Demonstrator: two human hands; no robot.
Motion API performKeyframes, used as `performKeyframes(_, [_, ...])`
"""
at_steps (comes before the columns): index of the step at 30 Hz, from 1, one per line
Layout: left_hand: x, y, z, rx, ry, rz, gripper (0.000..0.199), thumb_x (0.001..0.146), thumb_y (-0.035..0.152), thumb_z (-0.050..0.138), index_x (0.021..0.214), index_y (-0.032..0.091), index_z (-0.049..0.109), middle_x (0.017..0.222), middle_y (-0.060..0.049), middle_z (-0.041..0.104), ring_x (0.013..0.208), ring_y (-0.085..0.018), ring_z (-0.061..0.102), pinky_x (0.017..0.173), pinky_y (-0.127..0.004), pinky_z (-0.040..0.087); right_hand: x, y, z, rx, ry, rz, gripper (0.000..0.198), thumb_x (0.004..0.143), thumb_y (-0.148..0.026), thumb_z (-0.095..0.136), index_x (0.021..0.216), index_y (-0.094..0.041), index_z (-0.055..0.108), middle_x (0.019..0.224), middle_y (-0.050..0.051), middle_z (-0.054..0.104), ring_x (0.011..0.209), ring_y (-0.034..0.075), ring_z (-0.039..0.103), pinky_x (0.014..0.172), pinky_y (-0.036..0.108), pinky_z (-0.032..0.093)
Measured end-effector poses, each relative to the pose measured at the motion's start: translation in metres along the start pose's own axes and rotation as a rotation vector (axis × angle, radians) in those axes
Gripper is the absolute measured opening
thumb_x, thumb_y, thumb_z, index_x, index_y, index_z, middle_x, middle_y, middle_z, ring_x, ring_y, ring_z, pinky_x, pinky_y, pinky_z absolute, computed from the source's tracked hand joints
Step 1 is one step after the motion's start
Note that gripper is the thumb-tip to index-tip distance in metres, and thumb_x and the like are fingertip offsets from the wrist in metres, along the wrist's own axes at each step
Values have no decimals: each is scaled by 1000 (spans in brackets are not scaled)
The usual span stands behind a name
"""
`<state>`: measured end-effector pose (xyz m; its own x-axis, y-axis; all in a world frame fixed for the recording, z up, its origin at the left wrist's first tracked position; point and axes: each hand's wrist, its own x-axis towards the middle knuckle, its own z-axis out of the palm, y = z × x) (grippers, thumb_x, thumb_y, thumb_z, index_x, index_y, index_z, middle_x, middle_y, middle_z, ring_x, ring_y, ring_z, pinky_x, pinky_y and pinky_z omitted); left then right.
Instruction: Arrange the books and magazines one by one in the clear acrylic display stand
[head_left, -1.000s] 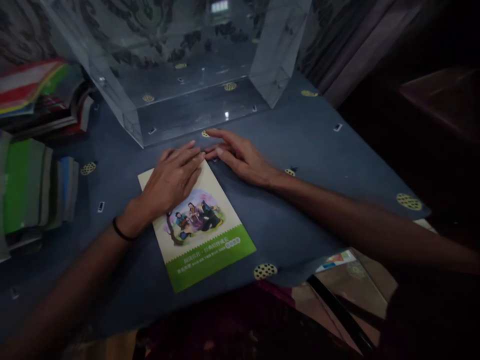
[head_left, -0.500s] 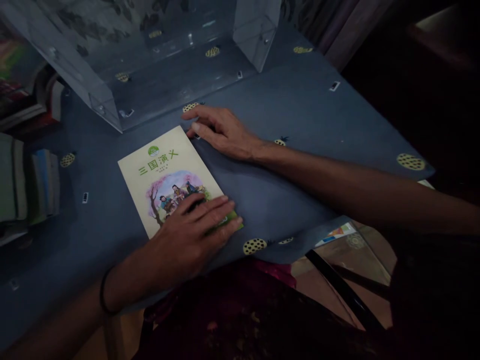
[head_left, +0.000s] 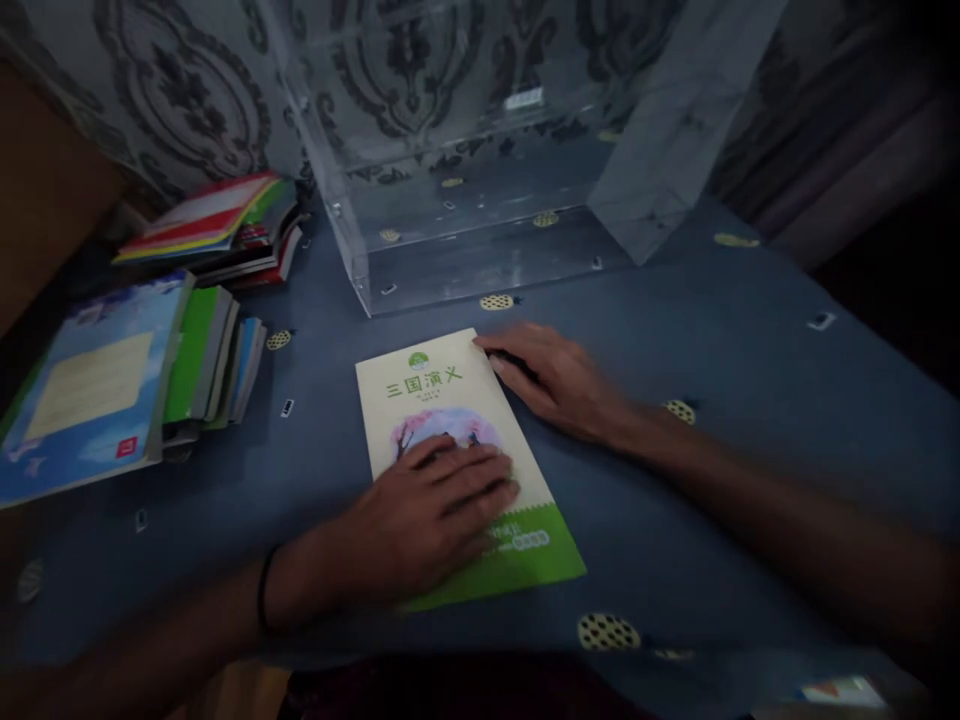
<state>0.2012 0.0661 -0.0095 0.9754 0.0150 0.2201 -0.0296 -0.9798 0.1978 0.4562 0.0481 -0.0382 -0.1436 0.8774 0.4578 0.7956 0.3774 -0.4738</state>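
A thin book (head_left: 442,390) with a cream cover, green title characters and a green bottom band lies flat on the blue tablecloth (head_left: 712,420). My left hand (head_left: 427,515) rests palm down on the middle of its cover, fingers spread over the picture. My right hand (head_left: 559,380) lies flat on the cloth at the book's upper right edge, fingertips touching that edge. Neither hand grips anything.
A clear acrylic box (head_left: 480,150), open toward me, stands behind the book. Stacks of books sit at the left: a blue-covered pile (head_left: 97,385) with green spines, and a colourful pile (head_left: 217,225) farther back. A patterned wall rises behind.
The view has tilted up and swung left, showing more of the book stacks. My left hand slid from the book's top down to its middle. The right hand stays at the upper right edge.
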Motion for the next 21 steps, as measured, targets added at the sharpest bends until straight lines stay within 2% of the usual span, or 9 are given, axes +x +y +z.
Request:
performKeyframes(6, [-27,-69,-8,92,108,-263,41,107,25,38,144,16,52,147,-15,60,139,-26,53,114,-48,44,0,0,-2,-63,-35,-32,28,103,-30,45,123,-21,63,112,12,75,101,30,70,86,48,56])
performKeyframes(9, [-38,-92,-9,128,160,-398,42,108,29,37,145,16,52,146,-16,59,135,-29,56,109,-50,48,0,0,-2,-72,-50,-54,28,103,-29,47,126,-23,61,115,12,75,103,30,70,85,48,57])
performKeyframes(15, [-40,-98,-11,109,199,-522,40,107,34,39,138,17,57,128,-15,65,116,-28,61,98,-47,53,-3,3,-1,-85,-49,-75,29,103,-27,49,131,-24,58,120,13,73,111,30,69,90,50,58])
performKeyframes(18, [-38,-96,-13,141,208,-568,38,106,35,41,131,14,60,117,-15,66,106,-29,61,91,-46,53,-2,3,-2,-79,-54,-49,33,103,-29,49,135,-25,56,132,14,68,123,32,64,97,53,56])
performKeyframes(21, [-38,-96,-12,135,211,-572,36,105,34,41,130,15,59,114,-13,65,104,-28,61,93,-46,52,9,-4,2,-77,-72,-51,37,103,-30,48,139,-24,53,142,16,61,133,33,57,105,57,51])
